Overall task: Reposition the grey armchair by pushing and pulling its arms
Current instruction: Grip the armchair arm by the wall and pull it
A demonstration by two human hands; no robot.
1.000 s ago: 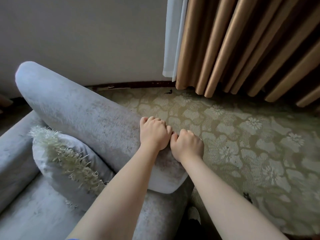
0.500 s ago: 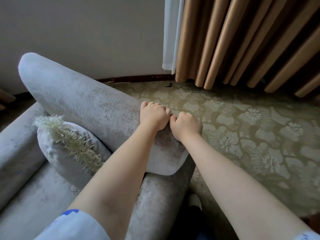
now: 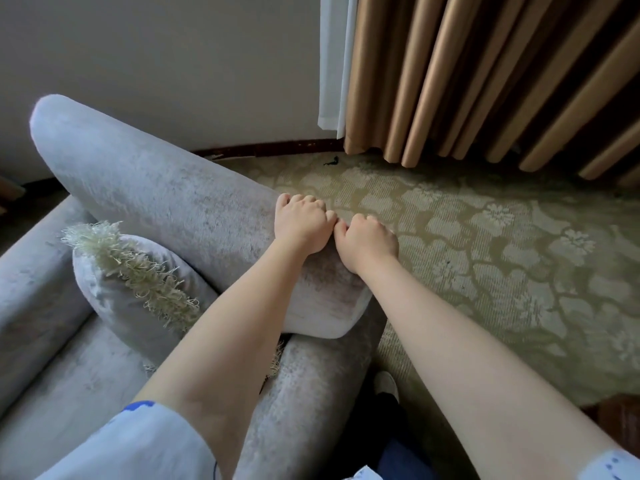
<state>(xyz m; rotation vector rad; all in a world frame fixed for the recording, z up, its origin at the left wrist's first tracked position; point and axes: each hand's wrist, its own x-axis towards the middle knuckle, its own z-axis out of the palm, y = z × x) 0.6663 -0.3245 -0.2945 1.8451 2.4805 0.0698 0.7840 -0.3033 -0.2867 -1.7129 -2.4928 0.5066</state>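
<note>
The grey armchair (image 3: 166,199) fills the left of the head view, its thick padded right arm running from upper left down toward the centre. My left hand (image 3: 300,222) grips the outer edge of that arm, fingers curled over the far side. My right hand (image 3: 367,241) grips the same arm right beside it, closer to the arm's front end, thumbs nearly touching. The fingertips of both hands are hidden behind the arm. A grey cushion (image 3: 138,289) with a cream fringe leans on the seat against the arm's inner side.
A wall with a dark skirting board (image 3: 270,150) stands just behind the chair. Tan curtains (image 3: 485,81) and a white sheer hang at the upper right. Patterned green carpet (image 3: 502,254) spreads to the right. My foot (image 3: 386,384) stands by the chair's front corner.
The chair arm's far end has shifted in view and sits closer to the wall. Both hands keep their grip on the arm. My sleeves have come into view at the bottom.
</note>
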